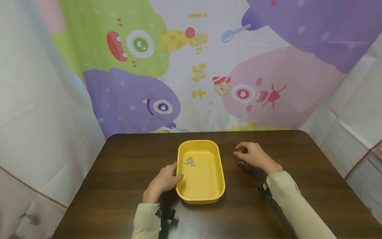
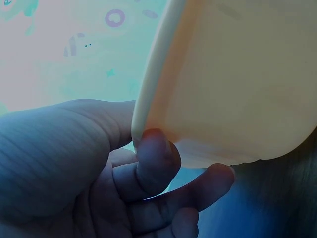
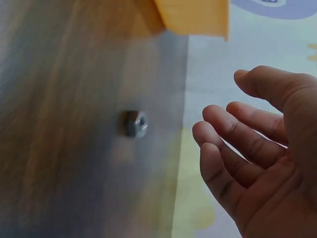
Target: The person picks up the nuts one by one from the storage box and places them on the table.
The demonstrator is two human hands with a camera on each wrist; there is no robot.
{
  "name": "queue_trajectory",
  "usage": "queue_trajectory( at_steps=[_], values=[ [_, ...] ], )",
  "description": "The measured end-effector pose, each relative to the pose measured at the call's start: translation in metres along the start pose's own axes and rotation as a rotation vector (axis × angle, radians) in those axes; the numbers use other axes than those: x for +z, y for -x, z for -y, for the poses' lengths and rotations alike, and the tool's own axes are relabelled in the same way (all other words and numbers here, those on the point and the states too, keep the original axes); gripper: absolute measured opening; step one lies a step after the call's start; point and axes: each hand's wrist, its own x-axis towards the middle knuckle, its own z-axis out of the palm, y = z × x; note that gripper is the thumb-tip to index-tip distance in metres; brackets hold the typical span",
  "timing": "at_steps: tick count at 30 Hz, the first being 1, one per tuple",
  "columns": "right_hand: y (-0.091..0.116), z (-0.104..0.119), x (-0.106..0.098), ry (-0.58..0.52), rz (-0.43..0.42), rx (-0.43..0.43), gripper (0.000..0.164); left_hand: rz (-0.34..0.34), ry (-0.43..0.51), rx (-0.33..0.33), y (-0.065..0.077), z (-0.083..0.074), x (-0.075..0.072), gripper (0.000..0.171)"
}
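My left hand [image 1: 163, 182] grips the left wall of a yellow plastic tray [image 1: 222, 176], with the thumb over the rim. In the left wrist view, the fingers [image 2: 158, 161] lie against the tray's wall and underside. Several small shiny metal nuts [image 1: 189, 162] sit in a cluster in the tray's left half. A single hex nut [image 1: 241, 163] is on the table to the right of the tray. My right hand [image 1: 255, 156] hovers just above and beside that nut, fingers loosely bent and apart, holding nothing. The right wrist view shows the nut [image 3: 135, 124] a short way off the fingertips.
The dark wooden table [image 1: 128, 166] has rounded far corners. Behind it hangs a cloth backdrop [image 1: 194, 113] printed with cartoon monsters. White cloth walls [image 1: 44, 99] stand on both sides. Each wrist wears a black strap [image 1: 165, 213].
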Motion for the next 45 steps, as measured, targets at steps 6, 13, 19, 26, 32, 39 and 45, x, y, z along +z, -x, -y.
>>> queue_trajectory(
  at_steps=[6,13,19,26,32,39,45],
  values=[
    [-0.008,0.016,-0.004,-0.057,-0.057,-0.039,0.031,-0.001,-0.002,-0.01,0.001,0.002,0.0,0.053],
    [-0.016,0.039,-0.01,-0.129,-0.111,-0.084,0.029,-0.01,-0.007,0.004,-0.001,0.004,-0.001,0.053],
    [-0.026,0.058,-0.01,-0.186,-0.146,-0.119,0.027,-0.018,-0.014,0.009,-0.001,0.003,-0.003,0.055],
    [-0.039,0.08,-0.008,-0.234,-0.165,-0.159,0.027,-0.019,-0.019,-0.005,-0.001,0.003,-0.004,0.056],
    [-0.047,0.093,0.002,-0.268,-0.161,-0.156,0.029,-0.013,-0.023,-0.008,-0.003,0.003,-0.005,0.059],
    [-0.045,0.1,0.014,-0.335,-0.156,-0.144,0.037,0.002,-0.04,-0.009,-0.002,0.004,-0.001,0.059],
    [-0.047,0.102,0.021,-0.356,-0.158,-0.153,0.037,0.004,-0.021,-0.007,-0.001,0.001,0.0,0.055]
  ],
)
